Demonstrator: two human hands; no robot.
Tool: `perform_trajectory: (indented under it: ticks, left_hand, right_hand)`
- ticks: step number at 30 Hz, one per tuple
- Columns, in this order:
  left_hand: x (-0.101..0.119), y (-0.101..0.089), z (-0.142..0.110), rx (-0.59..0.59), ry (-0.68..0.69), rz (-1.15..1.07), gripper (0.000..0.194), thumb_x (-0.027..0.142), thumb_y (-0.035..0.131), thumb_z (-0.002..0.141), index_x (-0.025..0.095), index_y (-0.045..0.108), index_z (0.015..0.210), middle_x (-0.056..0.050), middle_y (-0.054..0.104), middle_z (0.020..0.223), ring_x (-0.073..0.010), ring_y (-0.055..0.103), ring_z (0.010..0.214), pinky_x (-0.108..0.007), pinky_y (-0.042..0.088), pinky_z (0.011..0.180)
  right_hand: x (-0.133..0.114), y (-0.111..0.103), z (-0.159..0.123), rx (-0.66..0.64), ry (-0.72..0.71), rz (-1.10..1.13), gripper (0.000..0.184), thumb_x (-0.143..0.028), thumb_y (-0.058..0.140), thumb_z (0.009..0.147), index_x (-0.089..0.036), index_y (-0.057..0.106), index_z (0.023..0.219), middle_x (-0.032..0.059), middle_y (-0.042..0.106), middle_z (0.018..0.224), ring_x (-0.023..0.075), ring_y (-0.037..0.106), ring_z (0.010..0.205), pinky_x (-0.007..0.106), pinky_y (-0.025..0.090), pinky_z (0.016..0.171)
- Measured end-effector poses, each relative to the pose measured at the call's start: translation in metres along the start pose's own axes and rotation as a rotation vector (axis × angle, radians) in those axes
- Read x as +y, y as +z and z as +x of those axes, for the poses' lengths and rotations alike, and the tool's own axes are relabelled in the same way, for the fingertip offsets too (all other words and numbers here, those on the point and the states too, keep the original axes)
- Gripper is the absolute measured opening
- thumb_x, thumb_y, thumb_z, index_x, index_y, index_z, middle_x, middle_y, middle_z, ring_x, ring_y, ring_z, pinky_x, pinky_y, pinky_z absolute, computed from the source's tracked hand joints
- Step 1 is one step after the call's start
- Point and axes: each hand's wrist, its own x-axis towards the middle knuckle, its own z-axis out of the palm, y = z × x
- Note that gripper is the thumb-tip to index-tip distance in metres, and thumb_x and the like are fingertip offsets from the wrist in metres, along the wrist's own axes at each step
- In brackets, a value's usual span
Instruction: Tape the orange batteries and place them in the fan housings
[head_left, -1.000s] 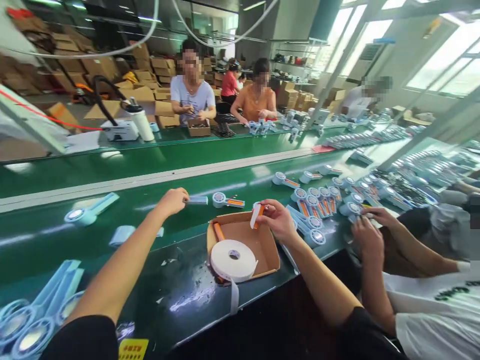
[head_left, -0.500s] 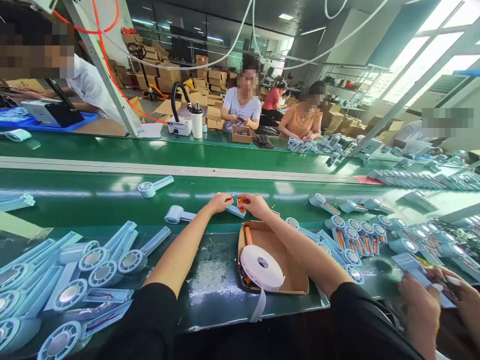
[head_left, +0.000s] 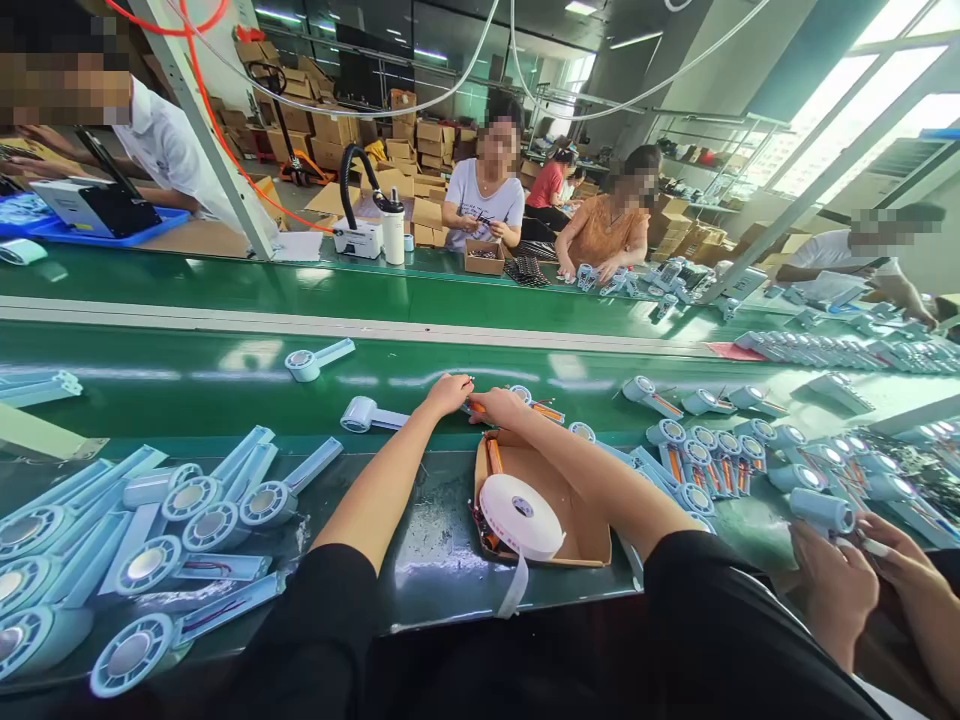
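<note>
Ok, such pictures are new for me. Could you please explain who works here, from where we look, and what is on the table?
No machine here: a person works with two bare hands, seen from a camera on their head. The right hand holds a small shiny orange piece; the left hand is close beside it; whether it holds anything is unclear. Nearer the body, an open brown cardboard box carries a flat white tape roll. Light-blue plastic parts with round heads lie left and right on the shiny green surface. The hands at the lower right edge are a co-worker's.
</note>
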Motion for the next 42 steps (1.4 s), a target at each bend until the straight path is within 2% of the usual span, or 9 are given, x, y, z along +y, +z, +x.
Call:
perform_trajectory:
  ticks: [3, 9, 13, 16, 22, 26, 29, 34, 42]
  left_hand:
    - [0.005, 0.000, 0.002, -0.005, -0.026, 0.025, 0.037, 0.043, 0.067, 0.103, 0.018, 0.067, 0.131, -0.011, 0.067, 0.134, -0.0255, 0.068, 0.118, -0.049, 0.060, 0.101]
    - [0.012, -0.004, 0.007, -0.033, -0.032, 0.071, 0.036, 0.043, 0.066, 0.103, 0.019, 0.067, 0.131, -0.011, 0.068, 0.134, -0.0243, 0.068, 0.115, -0.047, 0.061, 0.099]
    - [0.014, 0.001, 0.014, -0.046, -0.009, 0.074, 0.036, 0.043, 0.066, 0.103, 0.019, 0.067, 0.131, -0.011, 0.068, 0.134, -0.0242, 0.068, 0.115, -0.047, 0.061, 0.099]
    - [0.015, 0.010, 0.021, -0.042, 0.007, 0.069, 0.036, 0.042, 0.066, 0.103, 0.019, 0.067, 0.131, -0.011, 0.067, 0.135, -0.0243, 0.068, 0.116, -0.047, 0.060, 0.100]
    - [0.011, 0.025, 0.032, -0.026, 0.027, 0.071, 0.038, 0.043, 0.067, 0.103, 0.019, 0.066, 0.133, -0.011, 0.066, 0.137, -0.0254, 0.067, 0.119, -0.049, 0.060, 0.101]
    - [0.009, 0.030, 0.035, -0.035, 0.046, 0.088, 0.041, 0.043, 0.068, 0.102, 0.019, 0.064, 0.136, -0.012, 0.065, 0.138, -0.0261, 0.067, 0.119, -0.050, 0.060, 0.101]
    - [0.010, 0.030, 0.036, -0.039, 0.051, 0.100, 0.041, 0.042, 0.068, 0.102, 0.018, 0.065, 0.134, -0.012, 0.066, 0.137, -0.0261, 0.067, 0.119, -0.050, 0.060, 0.101]
    - [0.014, 0.028, 0.035, -0.026, 0.033, 0.099, 0.039, 0.042, 0.067, 0.103, 0.018, 0.066, 0.133, -0.011, 0.067, 0.135, -0.0252, 0.068, 0.117, -0.049, 0.060, 0.100]
    - [0.029, 0.030, 0.034, -0.024, 0.016, 0.113, 0.040, 0.042, 0.067, 0.102, 0.019, 0.065, 0.134, -0.012, 0.066, 0.137, -0.0256, 0.067, 0.118, -0.049, 0.060, 0.100]
  right_hand:
    - [-0.004, -0.004, 0.001, -0.034, -0.013, -0.038, 0.039, -0.045, 0.071, 0.099, -0.027, 0.074, 0.134, 0.0161, 0.079, 0.123, 0.0340, 0.076, 0.110, 0.036, 0.054, 0.087]
    - [-0.002, -0.011, -0.007, -0.019, -0.046, -0.075, 0.033, -0.040, 0.056, 0.107, -0.030, 0.078, 0.129, 0.0101, 0.081, 0.121, 0.0291, 0.075, 0.112, 0.033, 0.054, 0.091]
    - [0.000, -0.013, -0.009, 0.013, -0.031, -0.094, 0.035, -0.036, 0.053, 0.106, -0.023, 0.082, 0.121, 0.0149, 0.081, 0.119, 0.0307, 0.075, 0.112, 0.033, 0.054, 0.090]
    - [0.010, -0.015, -0.013, 0.031, -0.025, -0.081, 0.037, -0.036, 0.052, 0.106, -0.021, 0.085, 0.113, 0.0159, 0.082, 0.114, 0.0306, 0.076, 0.109, 0.033, 0.053, 0.088]
    - [0.037, -0.012, -0.028, 0.098, -0.005, 0.031, 0.045, -0.038, 0.042, 0.110, -0.027, 0.085, 0.116, 0.0066, 0.085, 0.101, 0.0227, 0.076, 0.095, 0.028, 0.051, 0.080]
    - [0.037, -0.006, -0.021, 0.119, 0.001, 0.091, 0.036, -0.042, 0.058, 0.104, -0.031, 0.078, 0.132, 0.0044, 0.084, 0.109, 0.0243, 0.076, 0.099, 0.029, 0.053, 0.081]
    - [0.035, -0.003, -0.013, 0.124, -0.035, 0.108, 0.039, -0.045, 0.070, 0.099, -0.030, 0.074, 0.135, 0.0054, 0.081, 0.122, 0.0246, 0.075, 0.106, 0.029, 0.054, 0.085]
    - [0.040, 0.002, -0.013, 0.087, -0.103, 0.075, 0.036, -0.043, 0.070, 0.100, -0.026, 0.075, 0.131, 0.0080, 0.079, 0.128, 0.0260, 0.073, 0.116, 0.029, 0.053, 0.090]
    - [0.045, 0.000, -0.017, 0.021, -0.109, -0.036, 0.034, -0.041, 0.061, 0.104, -0.029, 0.078, 0.130, 0.0090, 0.077, 0.133, 0.0289, 0.072, 0.122, 0.031, 0.054, 0.091]
